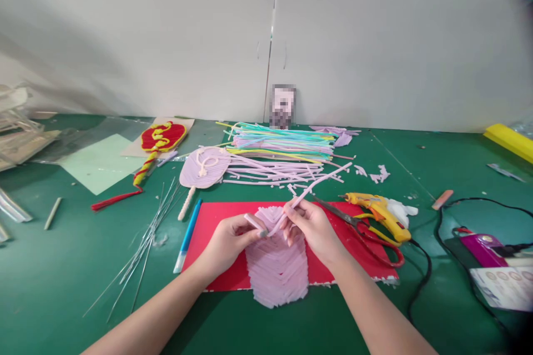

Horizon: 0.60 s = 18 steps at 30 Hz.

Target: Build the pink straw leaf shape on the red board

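Note:
My left hand (231, 239) and my right hand (310, 227) both pinch one long lilac pipe cleaner (317, 182), which is bent into a V between them. Its long end runs up and to the right. My hands hover over the top of a lilac woven piece (277, 269) made of many pipe cleaners in a herringbone pattern. This piece lies on a red sheet (216, 222) on the green table (62, 277).
Behind the sheet lies a pile of coloured pipe cleaners (283, 144) and a finished lilac fan (204, 169). A red-and-yellow fan (160, 138) is at the back left. Thin wires (145, 244) and a blue pen (187, 236) lie left; red scissors (366, 233) and a yellow glue gun (381, 213) right.

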Available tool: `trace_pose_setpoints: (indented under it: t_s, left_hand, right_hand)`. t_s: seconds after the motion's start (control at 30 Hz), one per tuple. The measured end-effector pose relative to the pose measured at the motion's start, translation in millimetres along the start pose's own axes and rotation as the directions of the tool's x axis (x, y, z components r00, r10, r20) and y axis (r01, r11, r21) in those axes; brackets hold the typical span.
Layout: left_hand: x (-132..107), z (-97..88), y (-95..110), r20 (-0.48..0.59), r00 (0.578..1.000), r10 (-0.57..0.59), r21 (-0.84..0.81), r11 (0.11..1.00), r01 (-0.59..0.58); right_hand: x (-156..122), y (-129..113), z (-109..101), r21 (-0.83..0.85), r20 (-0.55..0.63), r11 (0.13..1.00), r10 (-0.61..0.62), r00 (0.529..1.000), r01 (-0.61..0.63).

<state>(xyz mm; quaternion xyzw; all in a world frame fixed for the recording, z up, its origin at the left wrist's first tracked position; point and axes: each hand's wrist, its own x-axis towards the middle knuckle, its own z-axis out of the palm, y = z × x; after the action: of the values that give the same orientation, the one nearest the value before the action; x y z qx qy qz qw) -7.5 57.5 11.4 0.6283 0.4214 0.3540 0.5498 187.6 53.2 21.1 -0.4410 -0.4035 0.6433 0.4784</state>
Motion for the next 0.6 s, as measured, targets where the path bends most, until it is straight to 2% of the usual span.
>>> trace_pose_setpoints:
  t_s: [0.23,0.4,0.5,0.6]
  left_hand:
    - [-1.0,1.2,0.8,0.017,1.000,-0.013,0.039,0.999,0.012]
    - [-1.1,1.7,2.1,0.009,1.000,0.009,0.111,0.994,-0.009]
    - [-0.8,0.4,1.3,-0.062,0.997,0.039,0.194,0.981,-0.026]
    - [0.1,-1.6,-3.3,-0.208,0.975,0.084,0.302,0.953,-0.018]
  right_hand:
    - [0.6,1.3,-0.8,0.000,0.003,1.000,0.000,1.000,0.000]
    - [0.6,-0.6,0.9,0.024,-0.065,0.999,-0.033,0.997,0.035]
    - [1.6,-2.8,0.3,0.030,-0.102,0.996,-0.085,0.991,0.089]
    - [3.4,-5.7,-3.0,0.037,-0.179,0.987,-0.147,0.973,0.156]
